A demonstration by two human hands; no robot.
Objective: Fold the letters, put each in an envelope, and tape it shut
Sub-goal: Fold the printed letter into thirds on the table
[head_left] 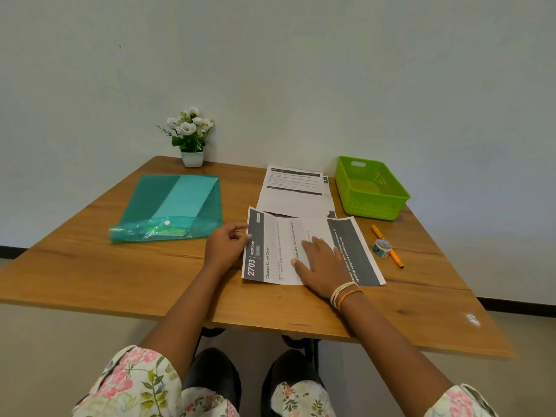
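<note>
So you've got one printed letter [310,251] lying sideways in the middle of the frame on the wooden bench [120,266], dark header bands at its left and right ends. Your right hand [323,266] is flat on top of it, fingers [310,246] straight and spread, pressing the sheet down. Your left hand [225,246] pinches the letter's left edge between thumb and fingertips. The rest of the letters [293,191] sit in a stack just above it, toward the back of the bench. Upper right there's a green basket [371,188]. Right of the letter, a tape roll [382,247] sits touching an orange pen [388,246]. Left of centre lies a teal plastic folder [171,206], and a small flower pot [192,139] sits behind it by the wall.
</note>
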